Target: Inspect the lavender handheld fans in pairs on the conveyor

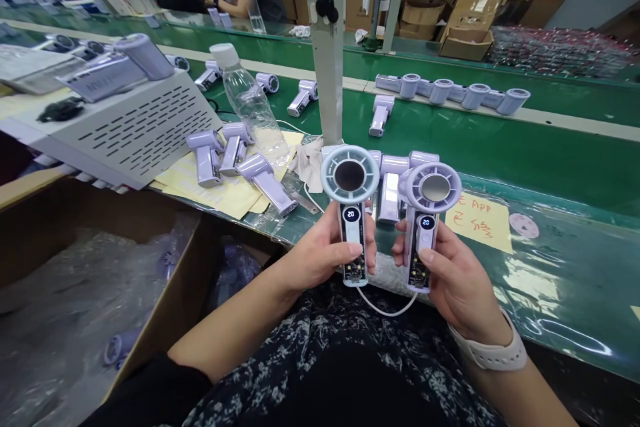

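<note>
My left hand (325,250) is wrapped round the handle of a pale blue handheld fan (351,227), its thumb on the front. A lilac handheld fan (426,237) is upright in my right hand (463,280), with that thumb near its button. Both fans have circuit parts showing in the handle, and each small display reads 20. A white cable (387,313) loops between the lower ends of the two handles. Just behind them several lilac fans (390,197) lie on the green bench, partly hidden.
Several lilac fans (267,183) lie on yellow paper (200,193) at the left, near a tilted clear bottle (255,103) and a vented metal box (135,127). A white post (329,60) rises ahead. A handwritten note (480,221) lies at right. Co-workers sit across the line.
</note>
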Motion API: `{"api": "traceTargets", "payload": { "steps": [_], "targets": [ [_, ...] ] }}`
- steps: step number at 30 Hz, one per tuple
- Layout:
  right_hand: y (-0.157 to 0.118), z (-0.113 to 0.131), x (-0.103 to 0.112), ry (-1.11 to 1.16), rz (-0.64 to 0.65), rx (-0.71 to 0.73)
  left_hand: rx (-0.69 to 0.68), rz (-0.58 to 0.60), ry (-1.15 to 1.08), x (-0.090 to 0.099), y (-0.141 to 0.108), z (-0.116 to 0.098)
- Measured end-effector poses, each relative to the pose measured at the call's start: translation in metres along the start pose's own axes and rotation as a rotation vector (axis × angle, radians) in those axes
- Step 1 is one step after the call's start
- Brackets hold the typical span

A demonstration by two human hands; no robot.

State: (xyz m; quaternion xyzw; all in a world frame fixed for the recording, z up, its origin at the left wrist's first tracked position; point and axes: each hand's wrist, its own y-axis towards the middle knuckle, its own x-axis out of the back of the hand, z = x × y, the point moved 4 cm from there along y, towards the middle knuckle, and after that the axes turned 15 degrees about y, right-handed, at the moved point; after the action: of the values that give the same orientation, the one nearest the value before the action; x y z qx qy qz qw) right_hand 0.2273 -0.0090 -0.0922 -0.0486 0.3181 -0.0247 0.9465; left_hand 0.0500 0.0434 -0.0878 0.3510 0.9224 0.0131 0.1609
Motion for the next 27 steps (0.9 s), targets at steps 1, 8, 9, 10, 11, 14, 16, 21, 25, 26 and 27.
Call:
{"api": "traceTargets", "payload": {
  "steps": [1,8,9,10,11,14,16,21,25,26,27],
  "targets": [
    [0.000,-0.001,0.001,-0.003,-0.007,0.002,-0.003,-0.006,0.010,0.001,0.001,0.001],
    [0.000,-0.007,0.009,-0.023,-0.043,0.049,0.036,-0.174,-0.028,0.013,0.014,0.024],
    [-0.002,-0.008,0.010,-0.028,-0.039,0.047,0.036,-0.187,-0.032,0.015,0.015,0.026],
    [-0.003,-0.008,0.010,-0.030,-0.029,0.041,0.033,-0.175,-0.036,0.015,0.014,0.028],
    [-0.004,-0.008,0.010,-0.035,-0.014,0.033,0.024,-0.146,-0.035,0.014,0.013,0.028],
    [-0.004,-0.004,0.010,-0.055,0.006,0.045,-0.030,-0.061,0.041,0.009,0.008,0.023],
    [-0.002,-0.003,0.010,-0.071,-0.022,0.062,-0.044,-0.066,0.112,0.009,0.007,0.019],
    [0.002,-0.007,0.009,-0.022,-0.046,-0.003,-0.042,-0.070,0.144,0.010,0.009,0.015],
    [0.001,-0.010,0.007,0.025,-0.028,-0.032,-0.017,-0.086,0.152,0.012,0.010,0.018],
    [0.001,-0.010,0.007,0.024,-0.033,-0.029,-0.010,-0.097,0.150,0.012,0.009,0.018],
    [0.001,-0.009,0.006,0.023,-0.040,-0.019,-0.007,-0.107,0.146,0.012,0.009,0.018]
  ]
}}
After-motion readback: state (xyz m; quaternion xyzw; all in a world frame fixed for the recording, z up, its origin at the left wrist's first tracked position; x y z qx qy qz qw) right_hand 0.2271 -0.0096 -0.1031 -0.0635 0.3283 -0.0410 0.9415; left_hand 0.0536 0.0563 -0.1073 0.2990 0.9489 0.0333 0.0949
